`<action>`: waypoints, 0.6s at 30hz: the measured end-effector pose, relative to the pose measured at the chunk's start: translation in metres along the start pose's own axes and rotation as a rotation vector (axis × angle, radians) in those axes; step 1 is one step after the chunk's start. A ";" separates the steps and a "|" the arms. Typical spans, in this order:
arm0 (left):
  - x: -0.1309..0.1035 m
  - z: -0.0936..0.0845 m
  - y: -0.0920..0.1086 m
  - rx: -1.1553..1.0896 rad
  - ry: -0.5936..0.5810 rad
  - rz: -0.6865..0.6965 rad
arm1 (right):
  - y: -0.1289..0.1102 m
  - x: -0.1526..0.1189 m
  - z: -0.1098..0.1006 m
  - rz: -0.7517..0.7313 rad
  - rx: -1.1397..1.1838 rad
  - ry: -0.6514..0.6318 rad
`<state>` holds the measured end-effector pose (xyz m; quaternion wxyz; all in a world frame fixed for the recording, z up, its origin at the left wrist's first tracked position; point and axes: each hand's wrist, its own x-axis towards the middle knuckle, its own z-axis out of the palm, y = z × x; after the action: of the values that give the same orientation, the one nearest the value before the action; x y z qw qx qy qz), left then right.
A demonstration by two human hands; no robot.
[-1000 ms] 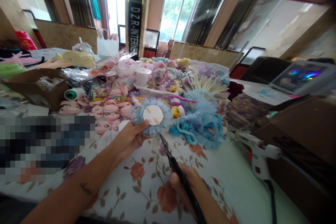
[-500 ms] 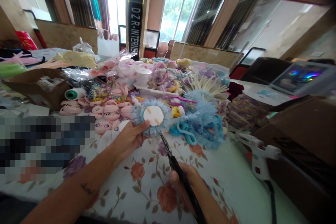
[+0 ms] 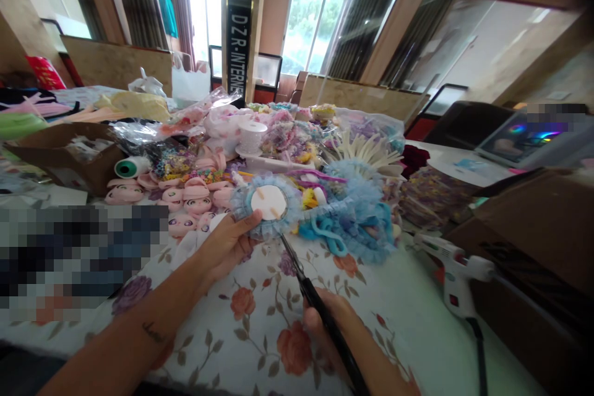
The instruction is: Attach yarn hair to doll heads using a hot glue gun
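Observation:
My left hand [image 3: 234, 240] grips a round rosette [image 3: 268, 203] of pale blue ruffled tulle at its lower left edge, thumb on top. A white disc with two small tan marks fills its centre. My right hand [image 3: 327, 318] is wrapped around a long black-handled tool [image 3: 310, 291] with a narrow metal tip; its exact kind is unclear. That tip points up at the lower edge of the rosette, close to or touching it. From the rosette's right side, a strip of blue ruffle [image 3: 331, 205] runs to a blue heap of tulle [image 3: 371, 223].
Pink doll heads [image 3: 197, 201] lie left of the rosette. Behind are a white spool [image 3: 251, 137], bagged trims and a cardboard box [image 3: 69, 154]. A white glue gun [image 3: 457, 278] with a cord stands at right beside another carton [image 3: 533, 253]. Flowered cloth [image 3: 244, 303] covers the table.
The rosette and my left hand have shifted very slightly to the left. The tool's tip has moved slightly left along with the rosette's lower edge.

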<state>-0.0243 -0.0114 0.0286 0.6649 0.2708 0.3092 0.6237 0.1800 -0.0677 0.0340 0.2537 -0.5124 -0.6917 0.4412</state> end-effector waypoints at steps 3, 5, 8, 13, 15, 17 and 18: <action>0.002 -0.004 0.001 0.010 0.016 0.007 | 0.012 0.002 -0.008 -0.023 -0.072 -0.082; 0.003 -0.006 0.002 0.014 0.018 0.017 | 0.021 0.004 -0.017 -0.018 -0.189 -0.094; 0.005 -0.008 0.001 0.005 0.028 0.022 | 0.032 0.006 -0.036 0.027 -0.471 -0.011; 0.009 -0.010 -0.003 0.042 0.066 -0.039 | 0.039 0.011 -0.054 0.104 -0.847 0.035; 0.009 -0.010 -0.004 0.090 0.064 -0.069 | 0.042 0.014 -0.055 0.084 -0.903 0.050; 0.008 -0.009 -0.005 0.152 0.041 -0.082 | 0.046 0.018 -0.055 0.051 -0.902 0.073; 0.007 -0.009 -0.005 0.188 0.023 -0.085 | 0.048 0.020 -0.056 0.020 -0.884 0.087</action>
<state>-0.0274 -0.0045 0.0182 0.6589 0.3116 0.3851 0.5661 0.2412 -0.0253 0.0170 0.0348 -0.5965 -0.7975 0.0835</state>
